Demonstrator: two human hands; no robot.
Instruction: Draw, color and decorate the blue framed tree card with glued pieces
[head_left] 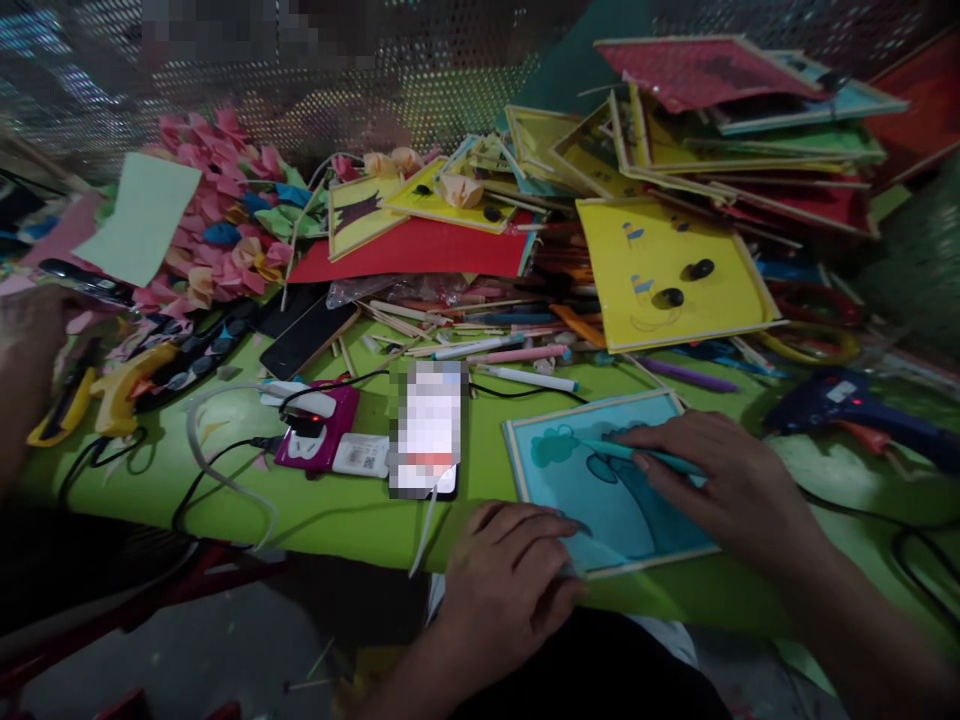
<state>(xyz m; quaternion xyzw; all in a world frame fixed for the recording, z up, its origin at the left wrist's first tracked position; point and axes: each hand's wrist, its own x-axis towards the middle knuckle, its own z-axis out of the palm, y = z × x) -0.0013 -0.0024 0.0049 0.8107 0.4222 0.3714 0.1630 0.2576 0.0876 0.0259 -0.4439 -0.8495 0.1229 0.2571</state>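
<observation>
Blue sheet (600, 500) fills its frame (592, 408); right hand (712, 470) pinches teal marker (601, 448); left hand (506, 580) overlaps frame, grip unclear.

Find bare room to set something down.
Bare green tabletop shows in front of the purple socket block, and narrowly between the lit rectangular phone and blue framed picture. Behind, yellow framed pictures and slim pens crowd it.

A thin rectangular light-blue card (615, 510) at lower right has pale wooden edging, dark curved outlines and a teal cloud-shaped patch; the slim teal pen (619, 452) over it nearly matches that patch. Right of centre, a square yellow card (660, 245) shows black ovals and small blue marks. Pink folded-paper flowers (202, 150) fill the upper left, above a lime-green tabletop (337, 520) and a boxy magenta-and-white power socket (341, 410).
</observation>
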